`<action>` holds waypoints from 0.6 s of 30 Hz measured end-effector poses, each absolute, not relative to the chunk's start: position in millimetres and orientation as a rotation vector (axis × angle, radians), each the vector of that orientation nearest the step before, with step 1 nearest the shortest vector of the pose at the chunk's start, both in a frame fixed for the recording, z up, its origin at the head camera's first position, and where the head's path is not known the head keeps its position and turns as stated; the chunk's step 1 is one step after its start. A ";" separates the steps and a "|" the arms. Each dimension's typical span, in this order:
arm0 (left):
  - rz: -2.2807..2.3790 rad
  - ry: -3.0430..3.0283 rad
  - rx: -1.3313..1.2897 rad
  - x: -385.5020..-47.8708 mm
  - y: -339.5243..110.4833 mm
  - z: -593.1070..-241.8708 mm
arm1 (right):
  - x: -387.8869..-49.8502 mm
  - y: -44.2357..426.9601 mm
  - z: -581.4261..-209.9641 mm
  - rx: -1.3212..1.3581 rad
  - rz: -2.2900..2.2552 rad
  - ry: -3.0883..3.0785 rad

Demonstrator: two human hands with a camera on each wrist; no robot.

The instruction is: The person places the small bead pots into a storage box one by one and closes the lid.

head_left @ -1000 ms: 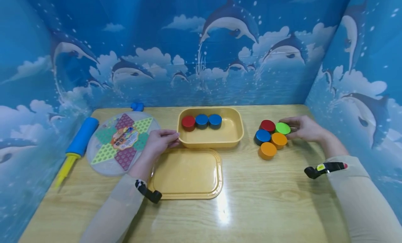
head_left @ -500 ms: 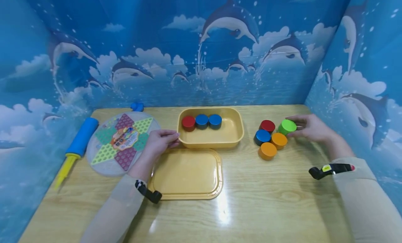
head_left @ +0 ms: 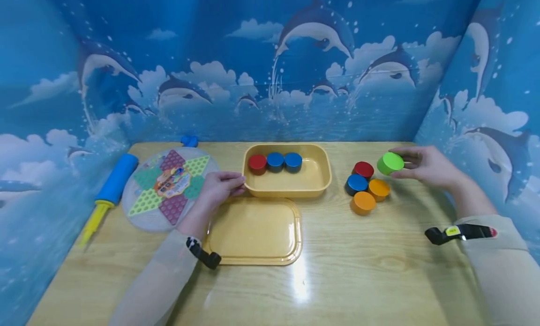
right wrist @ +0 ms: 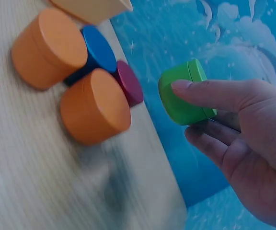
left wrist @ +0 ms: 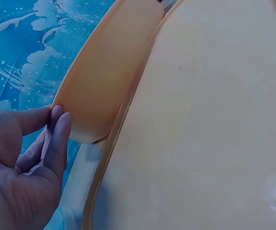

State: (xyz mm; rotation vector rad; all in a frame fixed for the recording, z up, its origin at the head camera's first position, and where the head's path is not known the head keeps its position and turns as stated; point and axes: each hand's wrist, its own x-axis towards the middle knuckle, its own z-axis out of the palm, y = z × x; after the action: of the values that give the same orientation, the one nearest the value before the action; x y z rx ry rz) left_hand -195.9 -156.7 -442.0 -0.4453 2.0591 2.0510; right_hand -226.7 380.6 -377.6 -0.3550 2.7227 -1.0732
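Green tub (head_left: 390,163): it was off the table (head_left: 346,279), tilted, just to the right of the loose tubs; a seam ran round it near one end.
Right hand (head_left: 428,166): it pinched the green tub between thumb and fingertips, spread only as wide as the tub.
Left hand (head_left: 219,190): thumb and fingers were closed together on the left rim of the yellow box (head_left: 291,194), pinching it.
Yellow box: a red tub (head_left: 257,165) and two blue tubs (head_left: 275,162) stood in a row inside, the red one at the left end.
Loose tubs: a dark red tub (head_left: 363,169), a single blue tub (head_left: 356,184) and two orange tubs (head_left: 363,203) stood clustered to the right of the box.
Yellow lid (head_left: 257,232): it lay flat, just in front of the box.
Game board (head_left: 147,202): it lay left of the box, with a coloured centre print (head_left: 172,182) whose lettering was too small to read.
Wrist label (head_left: 453,231): a yellow tag sat on the right wrist's black strap (head_left: 474,231), its marks illegible.
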 end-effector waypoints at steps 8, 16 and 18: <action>2.050 2.060 -0.484 -197.5 -155.5 -439.1 | -228.6 355.5 -362.9 -0.456 -1.098 2.703; 2.045 2.043 -0.498 -197.3 -153.5 -434.8 | -234.0 338.5 -352.4 -0.519 -1.109 2.680; 2.042 2.043 -0.500 -197.5 -152.9 -434.0 | -235.9 333.6 -350.4 -0.526 -1.126 2.668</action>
State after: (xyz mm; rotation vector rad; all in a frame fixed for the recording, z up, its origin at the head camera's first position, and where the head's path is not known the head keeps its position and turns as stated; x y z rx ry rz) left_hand -197.5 -152.9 -434.0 -0.4999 2.0433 2.0423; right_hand -235.9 333.6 -350.4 -0.5258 2.6682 -1.1259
